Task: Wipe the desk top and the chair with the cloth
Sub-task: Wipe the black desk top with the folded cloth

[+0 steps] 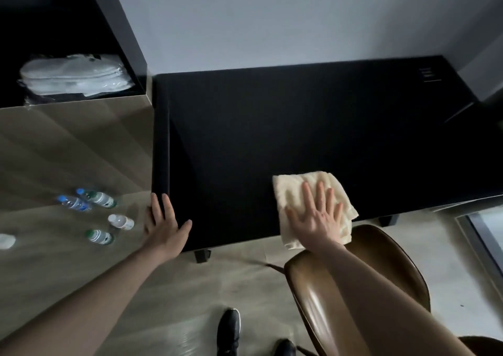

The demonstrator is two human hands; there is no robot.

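Note:
A black desk top (272,127) fills the middle of the head view, against a pale wall. A cream cloth (294,189) lies flat near the desk's front edge. My right hand (318,217) presses flat on the cloth with fingers spread. My left hand (163,222) rests on the desk's front left corner, fingers apart, thumb on the top. A brown glossy chair (381,252) stands in front of the desk, under my right forearm.
A lower wood-look counter (68,151) adjoins the desk on the left, carrying several small water bottles (95,200). Above it, a dark shelf holds wrapped white slippers (73,75). My black shoes (228,331) stand on the floor. A socket panel (427,74) sits at the desk's far right.

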